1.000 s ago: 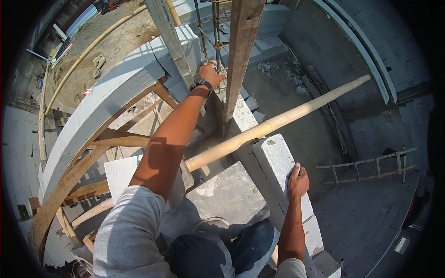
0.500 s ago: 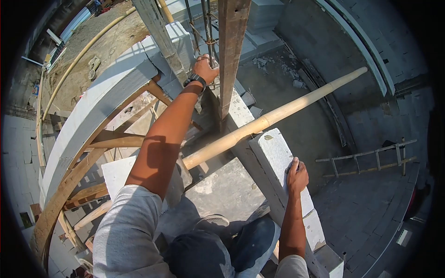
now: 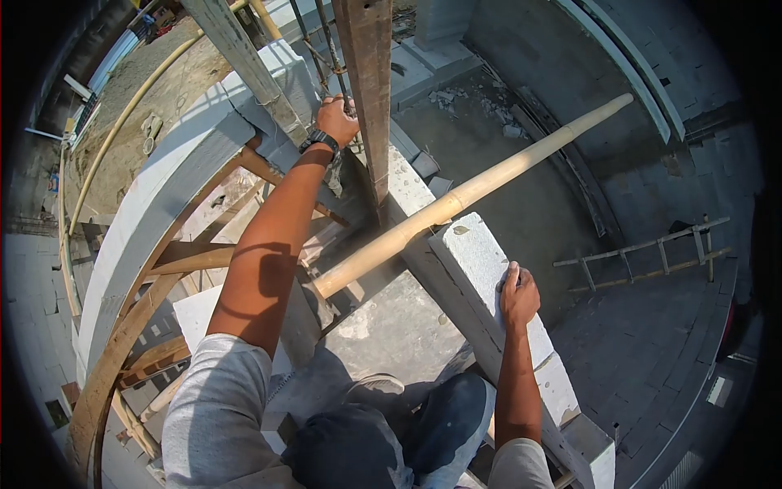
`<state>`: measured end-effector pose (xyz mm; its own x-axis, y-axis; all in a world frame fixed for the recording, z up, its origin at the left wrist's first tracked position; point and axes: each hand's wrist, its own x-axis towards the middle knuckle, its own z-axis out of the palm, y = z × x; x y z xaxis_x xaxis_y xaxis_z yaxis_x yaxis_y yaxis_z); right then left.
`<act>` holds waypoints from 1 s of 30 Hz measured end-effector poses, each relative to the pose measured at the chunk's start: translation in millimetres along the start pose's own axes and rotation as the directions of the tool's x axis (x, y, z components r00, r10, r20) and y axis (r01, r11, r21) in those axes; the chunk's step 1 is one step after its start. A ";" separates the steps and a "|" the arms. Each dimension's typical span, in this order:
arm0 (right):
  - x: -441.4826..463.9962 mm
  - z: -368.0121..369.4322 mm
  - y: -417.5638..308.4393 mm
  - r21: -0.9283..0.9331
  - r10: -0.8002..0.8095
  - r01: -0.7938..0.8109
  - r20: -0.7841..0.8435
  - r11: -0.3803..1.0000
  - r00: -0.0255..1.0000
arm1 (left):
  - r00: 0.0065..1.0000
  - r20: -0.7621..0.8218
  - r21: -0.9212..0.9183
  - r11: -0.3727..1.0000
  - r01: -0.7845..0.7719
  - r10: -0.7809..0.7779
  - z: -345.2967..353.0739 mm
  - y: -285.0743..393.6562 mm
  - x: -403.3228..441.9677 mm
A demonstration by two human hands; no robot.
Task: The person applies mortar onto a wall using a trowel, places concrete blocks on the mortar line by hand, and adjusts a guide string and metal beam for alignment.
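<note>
My left hand (image 3: 338,120) reaches forward, its fingers curled around the steel rebar (image 3: 332,53) beside an upright wooden board (image 3: 366,90). The board and the hand itself partly hide the grip. A dark watch is on that wrist. On the right, my right hand (image 3: 520,295) is bent over the outer edge of a white block (image 3: 472,244) on top of a narrow wall, its fingers partly hidden. Between my arms, a bamboo pole (image 3: 481,189) lies slantwise across the wall.
A curved white block arch (image 3: 151,208) over wooden formwork (image 3: 122,346) stands at left. Below me is a grey concrete surface (image 3: 391,322). To the right, the floor drops lower, with a bamboo ladder (image 3: 643,261) and rubble (image 3: 489,106). My knees (image 3: 350,444) are bent close to the wall.
The view has shifted slightly, so most of the scene sits further left. Both hands stay at the same places, the left at the rebar and the right on the block.
</note>
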<state>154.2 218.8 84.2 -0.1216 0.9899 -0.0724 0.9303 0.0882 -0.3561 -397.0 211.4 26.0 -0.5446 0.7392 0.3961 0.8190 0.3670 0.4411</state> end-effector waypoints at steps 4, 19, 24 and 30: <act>-0.7 0.4 0.4 -0.010 -0.011 0.011 -0.012 1.000 1.000 | 1.000 -0.019 -0.031 0.999 0.005 -0.006 4.3 -1.5 4.9; -0.2 -0.9 -0.4 0.008 0.004 -0.004 -0.005 1.000 1.000 | 0.989 0.056 0.032 0.991 0.133 -0.135 -9.5 13.9 4.2; -0.7 -1.1 -1.2 0.000 -0.016 0.016 -0.013 1.000 1.000 | 1.000 0.001 -0.058 0.998 0.016 -0.016 -14.7 7.9 -4.1; -0.6 -0.9 0.1 0.002 -0.021 0.021 -0.027 1.000 0.999 | 0.967 -0.021 -0.075 0.965 0.252 -0.255 -13.4 23.8 -2.5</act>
<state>154.6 218.3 85.1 -0.1311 0.9906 -0.0395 0.9270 0.1084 -0.3591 -378.5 210.7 46.4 -0.7388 0.6095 0.2873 0.6390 0.4983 0.5861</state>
